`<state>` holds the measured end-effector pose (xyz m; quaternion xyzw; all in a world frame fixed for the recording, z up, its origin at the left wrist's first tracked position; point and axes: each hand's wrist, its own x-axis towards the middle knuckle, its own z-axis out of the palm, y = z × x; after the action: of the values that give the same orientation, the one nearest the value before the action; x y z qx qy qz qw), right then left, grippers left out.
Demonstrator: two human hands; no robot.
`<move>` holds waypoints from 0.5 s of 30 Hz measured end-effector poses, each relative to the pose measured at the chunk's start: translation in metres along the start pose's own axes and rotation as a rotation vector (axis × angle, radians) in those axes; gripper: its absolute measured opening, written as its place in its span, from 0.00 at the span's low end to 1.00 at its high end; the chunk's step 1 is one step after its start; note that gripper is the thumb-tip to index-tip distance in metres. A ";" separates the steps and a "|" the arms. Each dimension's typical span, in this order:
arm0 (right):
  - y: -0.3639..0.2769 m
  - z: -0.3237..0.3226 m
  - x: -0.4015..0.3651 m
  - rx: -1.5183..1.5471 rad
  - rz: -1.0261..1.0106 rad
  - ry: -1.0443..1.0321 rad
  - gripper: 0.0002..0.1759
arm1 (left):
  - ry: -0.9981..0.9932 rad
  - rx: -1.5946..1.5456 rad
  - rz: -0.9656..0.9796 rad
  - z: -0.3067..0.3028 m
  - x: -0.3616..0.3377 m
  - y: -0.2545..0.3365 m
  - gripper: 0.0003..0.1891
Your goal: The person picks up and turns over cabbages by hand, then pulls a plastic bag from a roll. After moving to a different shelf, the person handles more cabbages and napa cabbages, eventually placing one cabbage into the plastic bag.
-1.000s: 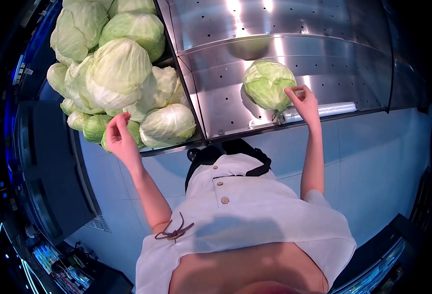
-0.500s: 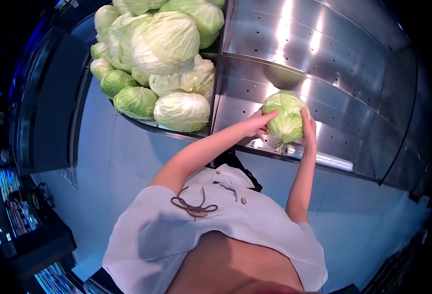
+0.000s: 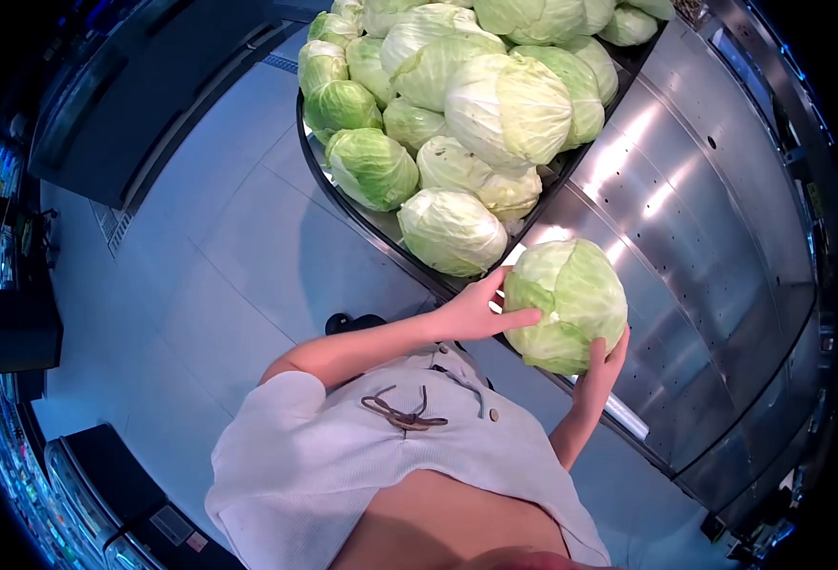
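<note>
A round pale-green cabbage (image 3: 571, 299) is held up between my two hands in front of me. My left hand (image 3: 485, 309) grips its left side, with the thumb lying across the front leaves. My right hand (image 3: 611, 356) supports it from the lower right, and part of that hand is hidden behind the cabbage. Just up and left of it, a heap of cabbages (image 3: 509, 109) fills a dark-edged display bin; the closest one in the heap (image 3: 452, 231) lies near my left hand.
A shiny metal shelf (image 3: 695, 256) with small holes stretches to the right of the heap. The bin's dark rim (image 3: 362, 223) curves round the heap's left side. Tiled floor (image 3: 219, 256) lies to the left, with a dark cabinet (image 3: 143, 95) beyond.
Both hands have lifted the cabbage off the metal shelf and closer to me. My view has turned to the right, so the heap now sits nearer the middle.
</note>
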<state>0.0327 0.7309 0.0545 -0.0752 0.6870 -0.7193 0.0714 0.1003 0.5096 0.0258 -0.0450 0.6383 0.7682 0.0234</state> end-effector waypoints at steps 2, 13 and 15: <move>-0.003 0.047 -0.008 -0.126 -0.023 -0.084 0.50 | 0.127 -0.114 0.057 -0.027 -0.034 0.003 0.47; 0.025 0.302 -0.058 -0.134 -0.007 -0.545 0.45 | 0.716 0.189 0.059 -0.230 -0.188 0.020 0.42; 0.024 0.342 -0.063 -0.145 -0.041 -0.576 0.46 | 0.751 0.188 0.082 -0.263 -0.206 0.023 0.40</move>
<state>0.1651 0.4085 0.0449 -0.2951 0.6862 -0.6187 0.2433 0.3136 0.2512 0.0209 -0.2952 0.6713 0.6366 -0.2385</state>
